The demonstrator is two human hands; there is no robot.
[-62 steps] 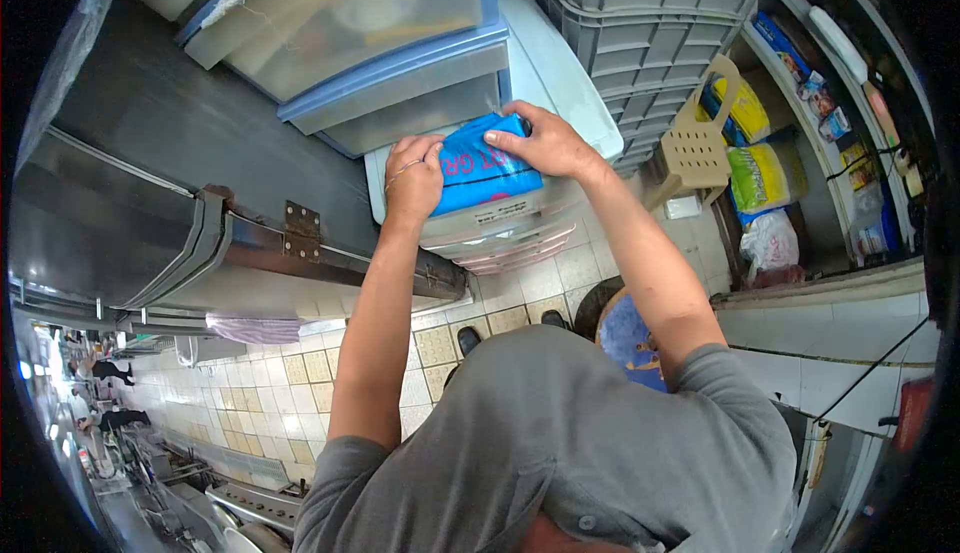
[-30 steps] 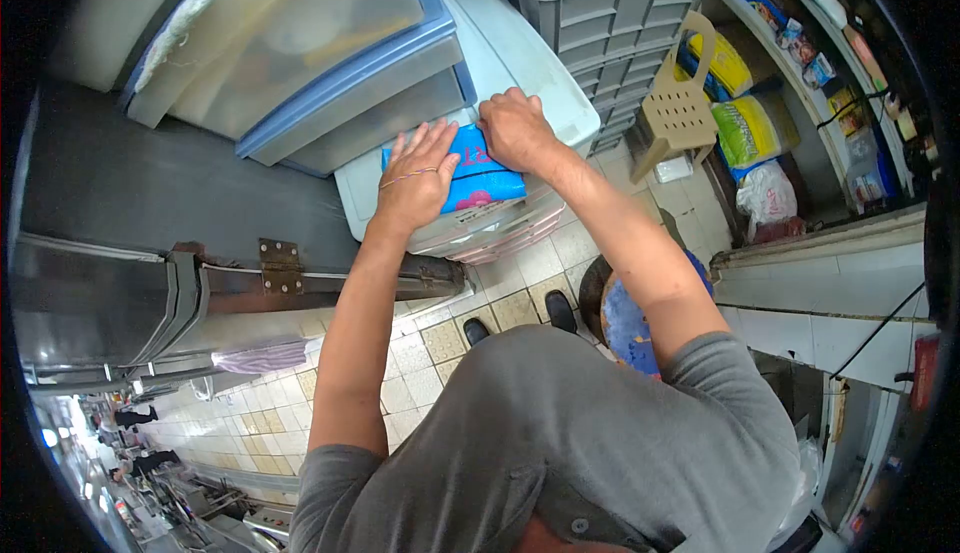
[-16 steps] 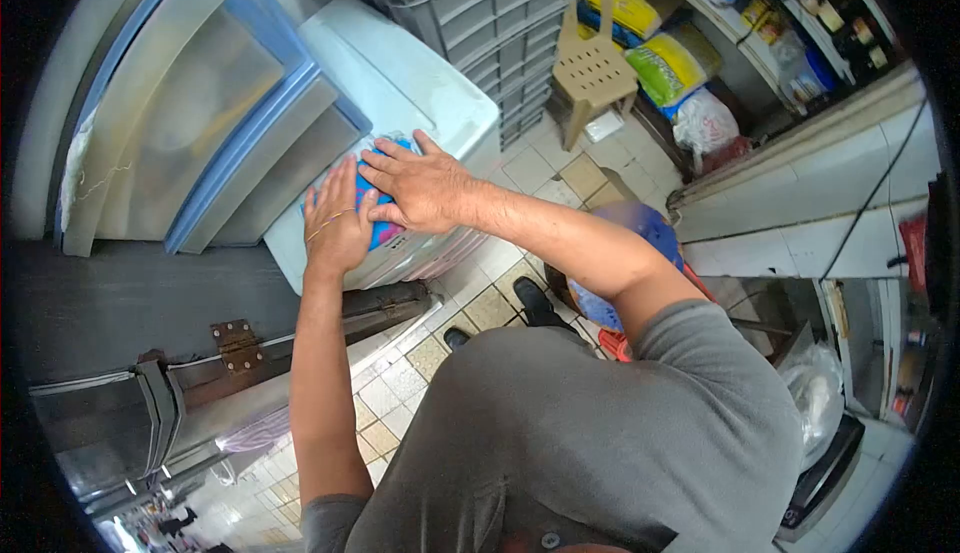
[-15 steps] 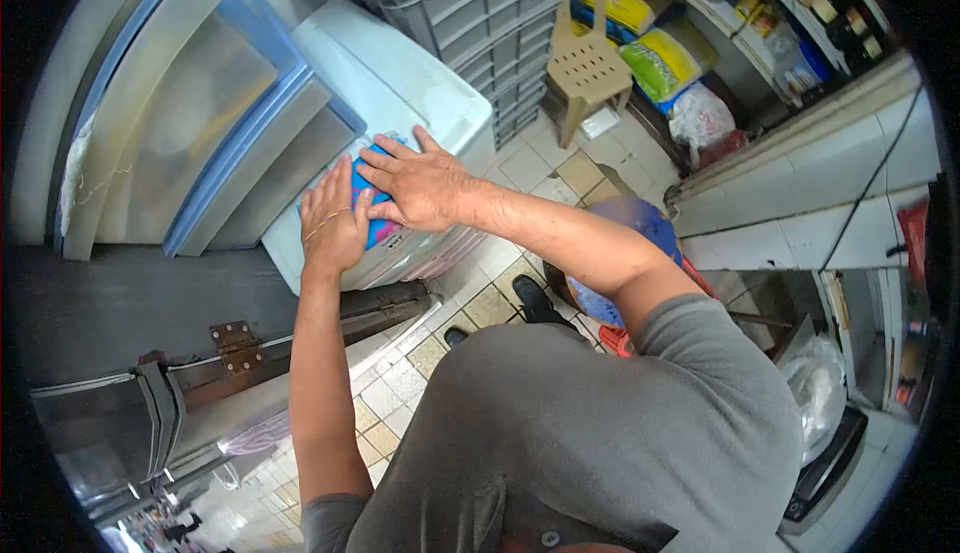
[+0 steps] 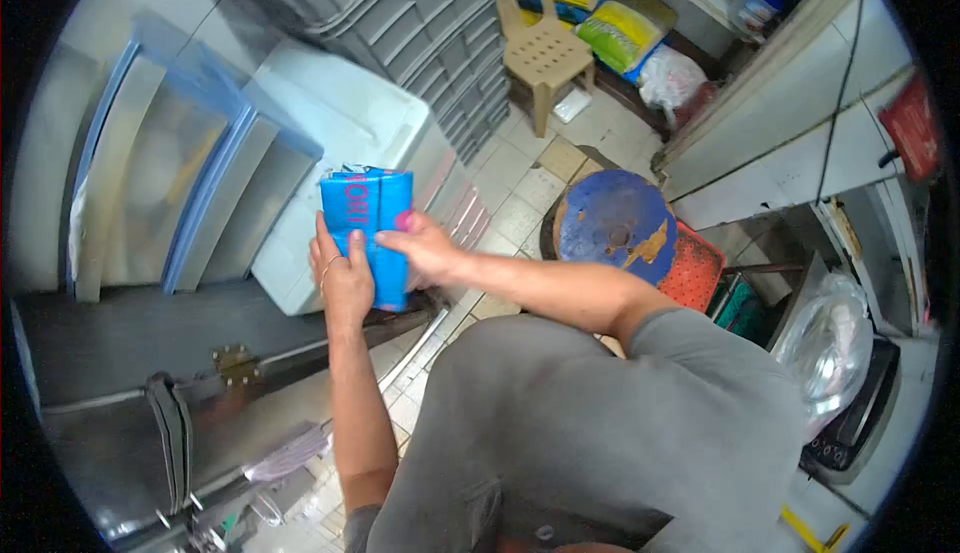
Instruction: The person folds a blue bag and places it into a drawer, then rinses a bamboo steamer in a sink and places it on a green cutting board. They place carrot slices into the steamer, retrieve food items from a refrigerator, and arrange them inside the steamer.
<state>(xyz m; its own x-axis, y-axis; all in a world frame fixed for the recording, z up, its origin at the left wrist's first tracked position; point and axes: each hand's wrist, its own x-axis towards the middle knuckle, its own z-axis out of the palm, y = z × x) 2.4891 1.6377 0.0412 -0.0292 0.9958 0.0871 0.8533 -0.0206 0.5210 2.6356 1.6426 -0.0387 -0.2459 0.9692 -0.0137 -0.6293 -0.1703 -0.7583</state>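
Partly closed — both hands (image 5: 346,283) round packet (image 5: 366,203)

The packet (image 5: 385,195) hides some fingers of the right hand (image 5: 428,250) from me. I can't make out what the drawers (image 5: 165,178) hold through their cloudy fronts, and the top edge crops my crates (image 5: 425,23).

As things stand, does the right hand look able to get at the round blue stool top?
Probably yes: the blue stool top shows beside the right forearm, with nothing seen lying on it. The right hand grips the blue packet, so it would likely need freeing.
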